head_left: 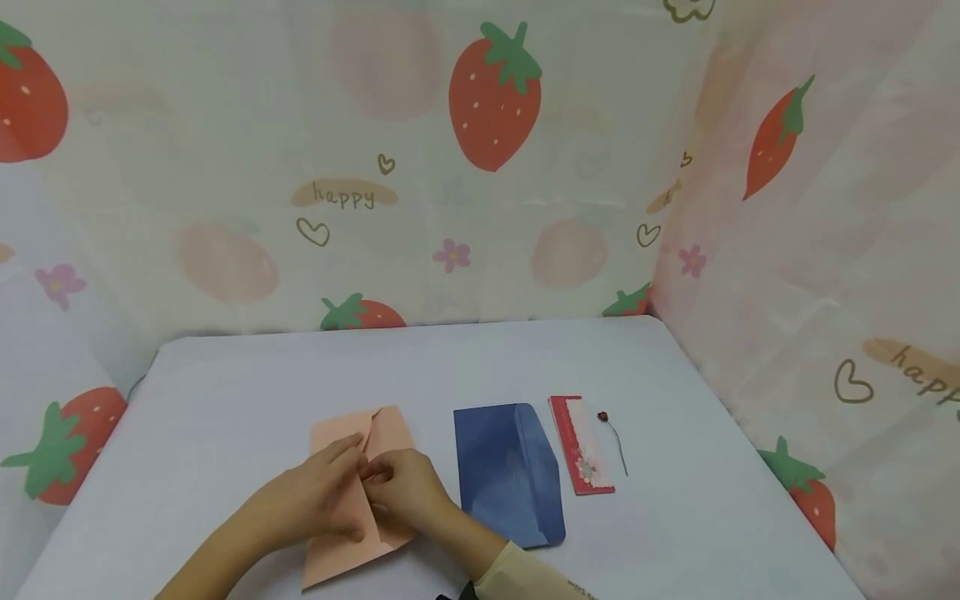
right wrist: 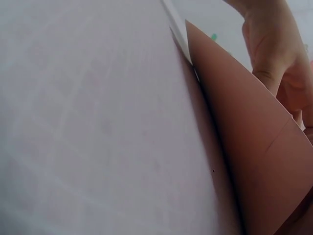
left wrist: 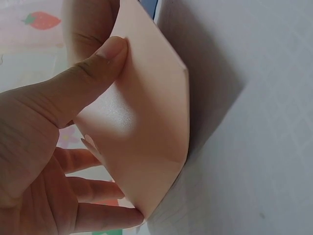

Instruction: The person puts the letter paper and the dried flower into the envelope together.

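A light orange-pink envelope (head_left: pixel 337 557) lies at the front of the table, its flap (head_left: pixel 393 427) spread to the right. My left hand (head_left: pixel 318 492) holds it from the left: in the left wrist view the thumb (left wrist: pixel 105 61) presses its face and the other fingertips reach its edge. There the paper stands tilted off the table. From the right, the curled fingers of my right hand (head_left: pixel 411 485) pinch at the envelope's opening by the flap fold. Whether anything else sits between those fingertips is hidden. In the right wrist view the envelope (right wrist: pixel 234 98) hides most of them.
Just right of my right hand lies a dark blue envelope (head_left: pixel 495 475), flap spread. Beyond it are a red-and-pink card (head_left: pixel 582 450) with a flower decoration and a small dried flower (head_left: pixel 603 417) on a thin stem. Strawberry-printed cloth (head_left: pixel 495 100) hangs around the white table (head_left: pixel 465 358).
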A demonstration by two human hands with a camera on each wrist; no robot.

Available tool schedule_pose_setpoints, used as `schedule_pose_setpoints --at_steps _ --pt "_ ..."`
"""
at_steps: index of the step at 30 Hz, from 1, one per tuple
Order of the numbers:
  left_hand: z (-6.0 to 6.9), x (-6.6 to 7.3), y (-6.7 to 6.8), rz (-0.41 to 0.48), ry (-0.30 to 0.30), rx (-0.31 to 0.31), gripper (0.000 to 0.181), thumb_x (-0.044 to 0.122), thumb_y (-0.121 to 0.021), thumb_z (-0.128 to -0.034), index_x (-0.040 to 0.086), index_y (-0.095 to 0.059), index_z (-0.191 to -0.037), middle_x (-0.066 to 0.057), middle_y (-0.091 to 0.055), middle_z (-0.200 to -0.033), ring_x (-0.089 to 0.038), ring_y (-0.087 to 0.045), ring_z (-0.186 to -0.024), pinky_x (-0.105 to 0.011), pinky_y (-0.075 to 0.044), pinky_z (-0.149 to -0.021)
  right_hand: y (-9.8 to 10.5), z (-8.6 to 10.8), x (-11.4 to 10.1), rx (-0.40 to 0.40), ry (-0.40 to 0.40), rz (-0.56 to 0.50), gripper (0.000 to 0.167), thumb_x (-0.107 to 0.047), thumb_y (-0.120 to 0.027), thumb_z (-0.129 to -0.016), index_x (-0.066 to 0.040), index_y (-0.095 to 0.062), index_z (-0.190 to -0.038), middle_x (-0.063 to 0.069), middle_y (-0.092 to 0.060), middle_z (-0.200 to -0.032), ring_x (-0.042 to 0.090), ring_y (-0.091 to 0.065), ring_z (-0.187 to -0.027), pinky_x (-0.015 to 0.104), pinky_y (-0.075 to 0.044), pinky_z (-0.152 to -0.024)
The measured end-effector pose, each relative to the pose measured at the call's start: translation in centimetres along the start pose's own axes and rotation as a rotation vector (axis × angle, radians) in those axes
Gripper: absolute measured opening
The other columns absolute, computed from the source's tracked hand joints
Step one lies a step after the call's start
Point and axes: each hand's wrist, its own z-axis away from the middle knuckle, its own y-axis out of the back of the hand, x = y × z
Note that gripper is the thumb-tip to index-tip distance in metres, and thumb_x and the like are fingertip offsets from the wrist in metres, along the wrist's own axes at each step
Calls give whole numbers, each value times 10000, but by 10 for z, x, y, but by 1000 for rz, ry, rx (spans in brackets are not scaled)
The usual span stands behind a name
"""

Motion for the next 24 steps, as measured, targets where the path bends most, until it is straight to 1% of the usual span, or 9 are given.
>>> schedule_pose_setpoints --at_steps 6,12,15,18,22,23,24 --pt "1 0 1 1 0 -22 735 705 -773 -714 182 -598 -1200 -201 -436 -1567 -399 -542 -1334 -530 -551 -917 0 0 -1 -32 15 14 149 -59 -781 -821 -76 -789 -969 -110 -689 -730 -38 -584 -689 154 -501 -640" --pt "0 0 1 3 -7 -27 713 711 -763 -719 190 -593 -1177 -205 -438 -1564 -406 -533 -1343 -537 -539 -943 1 0 0 -59 27 47 179 -17 -756 -797 -103 -776 -953 -116 -676 -732 -37 -576 -692 150 -495 -648" --pt "1 -1 1 3 6 -33 732 712 -764 -722 186 -596 -1203 -194 -432 -1573 -402 -531 -1347 -539 -541 -938 2 -1 0 -74 28 42 199 0 -748 -794 -110 -768 -959 -114 -679 -744 -35 -582 -698 153 -496 -655" --pt "1 -2 1 1 22 -37 791 715 -761 -727 160 -598 -1266 -183 -424 -1583 -397 -526 -1353 -543 -542 -938 4 -1 -1 -86 23 21 212 10 -745 -796 -118 -760 -965 -96 -690 -762 -27 -591 -700 160 -498 -654" --pt "2 -3 -1 1 39 -41 962 713 -761 -732 88 -541 -1429 -175 -410 -1597 -398 -519 -1363 -556 -534 -953 9 -2 -1 -94 7 -13 209 6 -762 -808 -131 -760 -966 -74 -711 -783 -13 -612 -703 171 -504 -652" --pt "1 -4 -1 -1 34 -42 981 714 -759 -731 80 -531 -1444 -178 -411 -1595 -405 -524 -1356 -561 -537 -941 11 -2 -2 -95 0 -19 200 -5 -778 -815 -137 -760 -965 -72 -713 -785 -9 -617 -704 174 -507 -650" --pt "1 -4 -2 -1 37 -44 964 716 -760 -728 94 -541 -1431 -174 -410 -1597 -403 -524 -1357 -561 -538 -939 13 -2 -2 -96 -8 -27 197 -10 -794 -816 -139 -759 -962 -71 -715 -785 -3 -623 -703 176 -508 -646"
